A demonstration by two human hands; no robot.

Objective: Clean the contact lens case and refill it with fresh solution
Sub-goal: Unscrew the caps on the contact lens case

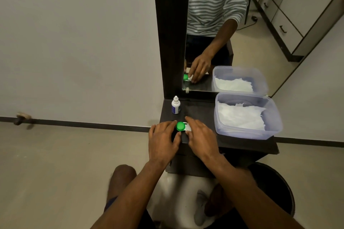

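The contact lens case point(187, 127) lies on the dark shelf point(242, 144) near its front left corner. Its green cap point(180, 126) shows between my hands; the white part is half hidden under my right fingers. My left hand point(163, 140) rests on the shelf with thumb and forefinger at the green cap. My right hand point(200, 135) grips the white side of the case. A small white solution bottle point(175, 105) with a purple label stands upright just behind the case.
A clear plastic tub point(247, 133) holding white tissue sits on the right half of the shelf. A mirror point(223, 42) rises behind it, reflecting my hands and the tub. A dark round bin point(275, 189) stands on the floor below right.
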